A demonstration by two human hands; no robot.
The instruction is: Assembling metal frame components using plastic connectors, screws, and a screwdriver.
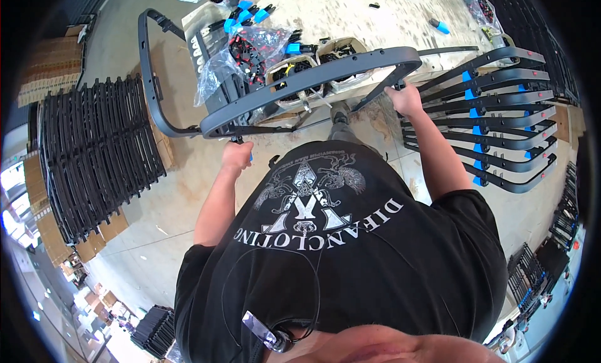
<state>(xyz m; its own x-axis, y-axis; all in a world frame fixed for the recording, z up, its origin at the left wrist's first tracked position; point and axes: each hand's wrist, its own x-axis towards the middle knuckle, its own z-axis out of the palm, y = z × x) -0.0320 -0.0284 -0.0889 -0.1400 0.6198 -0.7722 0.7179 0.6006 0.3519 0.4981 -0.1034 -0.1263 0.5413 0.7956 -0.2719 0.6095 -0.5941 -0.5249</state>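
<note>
A long black curved tubular frame (313,76) spans the space before my body, its rounded ends at left and right. My right hand (405,100) is closed round the leg below its right bend. At the other end, my left hand (236,156) is closed at the lower bar; a bit of blue shows beside the fingers, and what exactly they wrap is partly hidden. Left of it hangs or stands a second black curved frame (148,68), whose lower end meets the left bend of the first in the picture.
Beyond is a worktable (350,12) with blue-and-black clamps (247,13), a plastic bag (250,53) of small black and red parts, and bins (341,50) of black parts. Curved frames (501,122) sit stacked on blue supports at right. A stack of black bars (100,156) stands left.
</note>
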